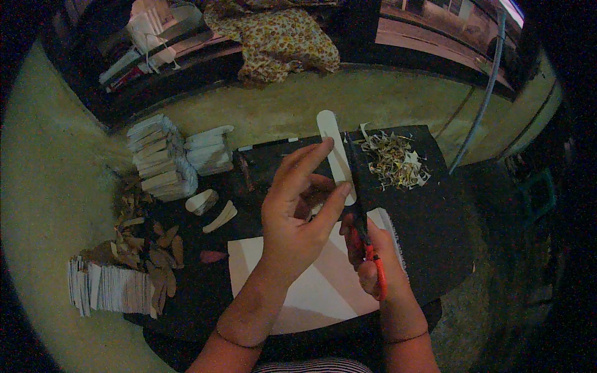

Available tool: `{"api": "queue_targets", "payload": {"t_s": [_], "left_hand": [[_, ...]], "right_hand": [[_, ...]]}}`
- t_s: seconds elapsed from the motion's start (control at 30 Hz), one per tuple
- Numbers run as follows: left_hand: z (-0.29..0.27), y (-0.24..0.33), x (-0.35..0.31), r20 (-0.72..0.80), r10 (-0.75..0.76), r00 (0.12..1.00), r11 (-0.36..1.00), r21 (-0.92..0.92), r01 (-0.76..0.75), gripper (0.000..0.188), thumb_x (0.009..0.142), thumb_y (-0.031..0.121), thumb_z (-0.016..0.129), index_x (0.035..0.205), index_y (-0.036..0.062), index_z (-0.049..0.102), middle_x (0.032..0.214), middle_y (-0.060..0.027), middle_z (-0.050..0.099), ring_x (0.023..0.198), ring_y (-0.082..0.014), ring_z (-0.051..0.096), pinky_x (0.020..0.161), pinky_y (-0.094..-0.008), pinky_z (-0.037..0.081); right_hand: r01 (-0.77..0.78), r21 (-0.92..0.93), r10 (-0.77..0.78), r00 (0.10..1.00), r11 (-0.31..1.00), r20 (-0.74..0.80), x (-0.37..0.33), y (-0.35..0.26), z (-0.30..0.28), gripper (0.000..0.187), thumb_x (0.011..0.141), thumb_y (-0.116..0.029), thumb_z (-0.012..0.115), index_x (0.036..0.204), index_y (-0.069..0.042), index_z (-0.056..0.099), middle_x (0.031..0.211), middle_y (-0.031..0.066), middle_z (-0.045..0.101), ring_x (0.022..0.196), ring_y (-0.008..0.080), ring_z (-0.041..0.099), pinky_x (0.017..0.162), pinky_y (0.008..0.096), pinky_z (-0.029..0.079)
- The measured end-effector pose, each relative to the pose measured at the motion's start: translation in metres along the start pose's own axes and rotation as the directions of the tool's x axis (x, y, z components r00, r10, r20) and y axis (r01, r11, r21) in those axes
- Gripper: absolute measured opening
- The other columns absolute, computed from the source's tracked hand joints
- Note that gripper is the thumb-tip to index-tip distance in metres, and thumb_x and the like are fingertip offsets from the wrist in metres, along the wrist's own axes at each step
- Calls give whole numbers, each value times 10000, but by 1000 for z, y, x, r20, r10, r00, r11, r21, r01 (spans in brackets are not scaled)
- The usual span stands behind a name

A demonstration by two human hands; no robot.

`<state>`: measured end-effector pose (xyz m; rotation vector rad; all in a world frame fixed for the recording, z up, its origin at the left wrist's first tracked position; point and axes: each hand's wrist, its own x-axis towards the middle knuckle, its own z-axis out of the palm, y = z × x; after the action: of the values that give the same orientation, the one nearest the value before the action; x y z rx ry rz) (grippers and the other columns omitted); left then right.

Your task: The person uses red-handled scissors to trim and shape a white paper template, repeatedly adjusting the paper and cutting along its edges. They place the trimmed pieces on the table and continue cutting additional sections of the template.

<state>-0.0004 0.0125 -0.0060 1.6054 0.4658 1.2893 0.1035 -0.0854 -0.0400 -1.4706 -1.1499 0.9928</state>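
My left hand (pixel 292 208) pinches a long white strip (pixel 339 158) with rounded ends, apparently paper or card, between thumb and fingers. It is raised above the dark table, nearly upright in view. In my right hand (pixel 388 252) is a pair of scissors (pixel 378 273) with orange-red handles and dark blades. The blades point away from me and lie along the strip's right edge; whether they touch it I cannot tell. Beneath both hands lies a pale sheet or pad (pixel 295 308), partly covered by my arms.
A heap of thin offcuts (pixel 398 161) sits at the far right of the dark table (pixel 429 248). Bundled white strips (pixel 161 158), small curved pieces (pixel 221 217), brown leaf-like pieces (pixel 163 261) and a stack of white cards (pixel 118 289) occupy the left. Behind hangs a flowered cloth (pixel 289 46).
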Motion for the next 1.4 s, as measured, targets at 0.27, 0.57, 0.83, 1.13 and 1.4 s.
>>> {"api": "queue_targets", "payload": {"t_s": [0.27, 0.57, 0.83, 1.13, 1.4], "left_hand": [[-1, -3, -1, -79, -89, 993, 996, -33, 86, 376, 743, -32, 564, 1101, 20, 459, 1049, -83, 460, 782, -96, 530, 664, -218, 460], [0, 1, 3, -79, -318, 945, 947, 9, 320, 109, 766, 116, 607, 787, 19, 563, 618, 46, 493, 556, -5, 399, 473, -155, 310], [0, -2, 1, -81, -275, 958, 960, 41, 279, 104, 779, 119, 596, 771, 22, 560, 614, 45, 503, 530, 5, 389, 443, -158, 293], [4, 0, -2, -41, -235, 971, 970, 54, 237, 95, 779, 115, 595, 786, 24, 567, 596, 37, 520, 492, 8, 399, 407, -159, 295], [7, -1, -3, -45, -214, 976, 975, 48, 216, 105, 779, 122, 597, 772, 24, 561, 583, 48, 493, 499, 15, 381, 412, -156, 285]], "right_hand": [[23, -50, -24, 1000, 998, -18, 0, -2, 0, 927, 454, -853, 381, 907, -47, 456, 607, -69, 357, 505, 8, 301, 419, 176, 214], [-15, -91, 13, 1000, 996, -24, -1, -1, -3, 904, 450, -837, 432, 907, -58, 457, 631, -66, 358, 537, 21, 312, 434, 182, 231], [14, -96, -14, 1000, 995, 4, 1, 1, -2, 917, 476, -840, 399, 946, -55, 460, 636, -43, 380, 538, 48, 339, 440, 201, 264], [30, -26, -30, 999, 999, 18, 0, 4, -2, 1067, 437, -857, 351, 1083, -11, 423, 699, -12, 419, 580, 69, 385, 455, 205, 307], [46, -37, -46, 999, 998, -1, -1, 2, -3, 1019, 460, -858, 335, 1017, -10, 440, 639, -29, 394, 523, 57, 353, 426, 205, 278]]}}
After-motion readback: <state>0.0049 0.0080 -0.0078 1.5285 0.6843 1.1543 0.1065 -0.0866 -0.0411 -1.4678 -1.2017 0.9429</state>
